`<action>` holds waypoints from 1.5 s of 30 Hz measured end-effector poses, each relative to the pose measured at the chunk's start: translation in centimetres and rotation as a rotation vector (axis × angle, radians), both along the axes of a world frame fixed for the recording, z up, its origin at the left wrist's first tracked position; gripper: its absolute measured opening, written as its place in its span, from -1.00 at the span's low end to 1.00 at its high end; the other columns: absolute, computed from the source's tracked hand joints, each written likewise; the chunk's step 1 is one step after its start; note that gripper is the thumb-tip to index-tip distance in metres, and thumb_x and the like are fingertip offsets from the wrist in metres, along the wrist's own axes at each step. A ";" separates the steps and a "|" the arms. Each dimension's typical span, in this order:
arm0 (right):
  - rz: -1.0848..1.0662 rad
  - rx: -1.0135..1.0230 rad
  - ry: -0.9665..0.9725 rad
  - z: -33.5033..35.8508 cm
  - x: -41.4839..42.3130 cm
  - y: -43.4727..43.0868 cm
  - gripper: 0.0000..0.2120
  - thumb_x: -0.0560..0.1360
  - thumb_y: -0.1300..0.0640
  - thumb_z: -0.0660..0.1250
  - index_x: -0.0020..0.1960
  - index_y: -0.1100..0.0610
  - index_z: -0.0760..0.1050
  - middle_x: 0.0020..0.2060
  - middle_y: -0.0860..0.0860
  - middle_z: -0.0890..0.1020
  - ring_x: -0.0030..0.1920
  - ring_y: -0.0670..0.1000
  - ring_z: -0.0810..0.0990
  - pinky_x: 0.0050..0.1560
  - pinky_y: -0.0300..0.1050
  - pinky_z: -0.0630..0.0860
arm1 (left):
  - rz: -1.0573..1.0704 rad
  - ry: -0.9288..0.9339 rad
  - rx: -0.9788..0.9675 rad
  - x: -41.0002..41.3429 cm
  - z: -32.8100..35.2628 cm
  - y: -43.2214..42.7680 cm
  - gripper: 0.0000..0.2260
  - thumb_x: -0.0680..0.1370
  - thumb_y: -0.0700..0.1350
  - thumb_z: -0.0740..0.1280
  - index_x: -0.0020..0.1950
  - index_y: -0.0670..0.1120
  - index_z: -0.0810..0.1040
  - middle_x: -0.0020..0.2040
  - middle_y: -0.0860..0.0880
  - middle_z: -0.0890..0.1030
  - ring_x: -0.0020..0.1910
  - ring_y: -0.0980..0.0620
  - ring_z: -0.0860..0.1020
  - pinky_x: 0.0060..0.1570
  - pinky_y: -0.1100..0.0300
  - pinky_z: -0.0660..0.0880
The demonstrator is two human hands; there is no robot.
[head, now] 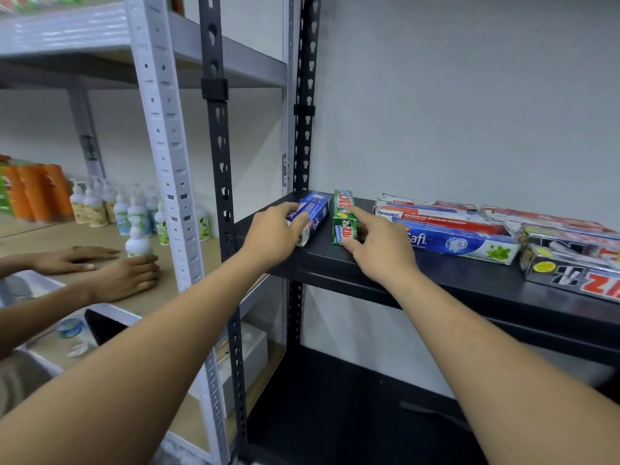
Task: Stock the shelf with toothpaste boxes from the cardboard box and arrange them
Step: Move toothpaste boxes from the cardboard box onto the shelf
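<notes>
The left hand grips the near end of the blue box, fingers curled over its top. The right hand pinches the green box, thumb at its near end, forefinger along its top. Both boxes lie side by side on the black shelf. Their long axes run 6 to 12 o'clock toward the wall, with the blue one angled toward 1 o'clock. Longer boxes lie crosswise at 3 o'clock.
</notes>
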State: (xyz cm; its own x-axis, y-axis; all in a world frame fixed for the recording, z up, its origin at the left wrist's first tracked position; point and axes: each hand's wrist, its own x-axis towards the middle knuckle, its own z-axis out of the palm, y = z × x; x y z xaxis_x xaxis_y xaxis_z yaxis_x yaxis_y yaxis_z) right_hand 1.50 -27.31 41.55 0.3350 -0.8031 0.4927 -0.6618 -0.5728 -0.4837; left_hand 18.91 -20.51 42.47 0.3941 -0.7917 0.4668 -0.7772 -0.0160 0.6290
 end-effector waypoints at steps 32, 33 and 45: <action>0.045 0.102 -0.266 0.4 -1.4 2.1 -0.63 0.44 0.17 0.46 0.24 0.02 0.57 -0.05 -0.11 0.65 -0.02 -0.08 0.64 0.09 -0.15 0.56 | 0.040 0.109 -0.159 -1.1 -0.3 -0.7 -0.82 0.50 -0.06 0.41 0.07 -0.04 0.66 0.02 0.00 0.66 -0.03 0.05 0.57 -0.05 0.21 0.48; 0.057 0.111 -0.299 0.3 -2.2 2.8 -0.67 0.44 0.18 0.46 0.19 0.03 0.58 -0.05 -0.10 0.66 -0.04 -0.10 0.64 0.11 -0.14 0.57 | 0.035 0.059 -0.191 -1.6 -0.6 0.1 -0.83 0.49 -0.05 0.43 0.05 -0.04 0.65 0.00 0.02 0.66 -0.05 0.06 0.58 -0.07 0.23 0.46; 0.020 -0.278 0.188 -7.9 -14.1 11.6 -0.53 0.47 0.08 0.37 0.37 0.04 0.46 0.24 -0.07 0.52 0.24 0.05 0.39 0.24 0.03 0.43 | -0.275 -0.418 -0.139 -11.8 -7.1 9.0 -0.73 0.50 -0.04 0.41 0.18 -0.03 0.61 0.21 0.04 0.57 0.19 0.00 0.46 0.17 0.14 0.39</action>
State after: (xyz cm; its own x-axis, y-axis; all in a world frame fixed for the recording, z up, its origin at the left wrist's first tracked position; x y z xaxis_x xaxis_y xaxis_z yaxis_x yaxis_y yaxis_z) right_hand -12.56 -15.71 33.66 0.4548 -0.6394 0.6200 -0.7120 -0.6792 -0.1781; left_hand 7.09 -11.52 35.35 -0.0627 -0.7589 0.6482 -0.9262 0.2862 0.2455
